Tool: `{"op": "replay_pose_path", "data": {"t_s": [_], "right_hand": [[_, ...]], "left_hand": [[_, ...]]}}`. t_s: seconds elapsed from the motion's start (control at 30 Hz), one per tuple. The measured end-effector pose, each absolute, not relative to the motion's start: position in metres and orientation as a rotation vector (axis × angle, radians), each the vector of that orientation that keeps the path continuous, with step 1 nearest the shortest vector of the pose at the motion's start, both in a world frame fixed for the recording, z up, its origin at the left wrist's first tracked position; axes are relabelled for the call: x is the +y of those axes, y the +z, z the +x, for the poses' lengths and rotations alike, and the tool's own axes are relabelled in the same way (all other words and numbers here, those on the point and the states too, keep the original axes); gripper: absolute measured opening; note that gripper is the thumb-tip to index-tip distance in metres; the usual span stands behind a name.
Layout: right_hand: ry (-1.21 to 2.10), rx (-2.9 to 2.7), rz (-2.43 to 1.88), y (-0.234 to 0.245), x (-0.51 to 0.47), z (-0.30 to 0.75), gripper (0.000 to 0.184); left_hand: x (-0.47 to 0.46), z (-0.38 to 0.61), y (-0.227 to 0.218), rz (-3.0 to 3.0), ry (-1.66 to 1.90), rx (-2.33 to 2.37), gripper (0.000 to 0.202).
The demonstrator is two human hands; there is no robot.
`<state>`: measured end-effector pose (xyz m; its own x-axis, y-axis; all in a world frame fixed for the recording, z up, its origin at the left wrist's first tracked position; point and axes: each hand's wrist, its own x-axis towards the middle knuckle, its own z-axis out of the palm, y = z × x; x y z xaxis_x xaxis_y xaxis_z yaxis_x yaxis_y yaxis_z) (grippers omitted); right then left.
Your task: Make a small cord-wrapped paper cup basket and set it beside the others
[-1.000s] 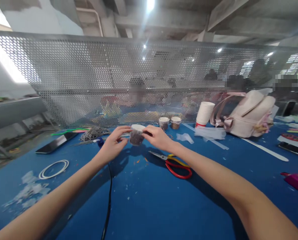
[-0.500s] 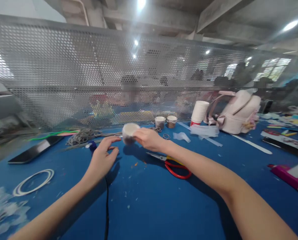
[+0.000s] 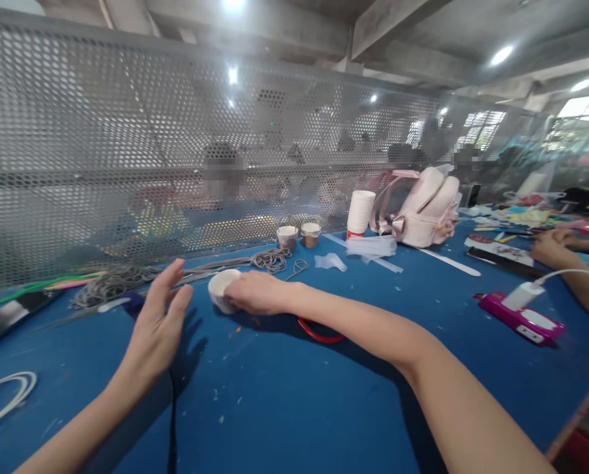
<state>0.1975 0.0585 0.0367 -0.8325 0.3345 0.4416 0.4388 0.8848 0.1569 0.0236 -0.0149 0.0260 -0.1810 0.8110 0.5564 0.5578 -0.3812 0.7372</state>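
My right hand point(image 3: 257, 293) is closed on the side of a small paper cup point(image 3: 220, 287) with a white rim, low over the blue table. The cup's far-right side is hidden by my fingers. My left hand point(image 3: 159, 319) is raised left of the cup, fingers apart and holding nothing. Behind it, partly covered, lies a dark blue object with a white tip point(image 3: 114, 305). Under my right forearm the red handle of the scissors point(image 3: 321, 332) shows; their blades are hidden.
Two wrapped cups point(image 3: 310, 234) stand by the perforated metal screen point(image 3: 176, 151). Grey cord point(image 3: 114, 286) lies at left. Stacked paper cups point(image 3: 360, 212), clear strips point(image 3: 371, 246) and a pink backpack point(image 3: 423, 214) are at back right. A magenta power strip point(image 3: 519, 319) and another person's hand point(image 3: 551, 245) are at right.
The view has turned right. The cup in my right hand has come down toward the table. My left hand has lifted and moved away from the cup, its fingers spreading.
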Motion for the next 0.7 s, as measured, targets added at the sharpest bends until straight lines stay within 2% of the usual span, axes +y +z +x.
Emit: {"op": "replay_pose_path", "data": {"t_s": [0.13,0.23,0.3,0.37,0.53,0.7], "right_hand": [[-0.153,-2.604,-0.593,0.03,0.066,0.2,0.016],[0.108,-2.65,-0.553,0.03,0.067,0.206,0.005],[0.2,-2.623,-0.513,0.032,0.065,0.21,0.005],[0.32,-2.561,-0.472,0.035,0.062,0.213,0.011],[0.9,-2.289,-0.38,0.038,0.05,0.209,0.026],[0.822,-1.891,-0.586,0.02,0.036,0.187,0.043]], "left_hand": [[-0.01,0.021,0.018,1.786,1.506,1.668,0.055],[-0.009,0.02,0.014,1.689,1.542,1.627,0.052],[-0.007,0.021,0.012,1.598,1.563,1.522,0.053],[-0.007,0.023,0.011,1.449,1.573,1.357,0.054],[-0.015,0.032,0.011,1.067,1.372,0.989,0.073],[-0.029,0.052,0.009,0.971,1.399,0.884,0.064]]}}
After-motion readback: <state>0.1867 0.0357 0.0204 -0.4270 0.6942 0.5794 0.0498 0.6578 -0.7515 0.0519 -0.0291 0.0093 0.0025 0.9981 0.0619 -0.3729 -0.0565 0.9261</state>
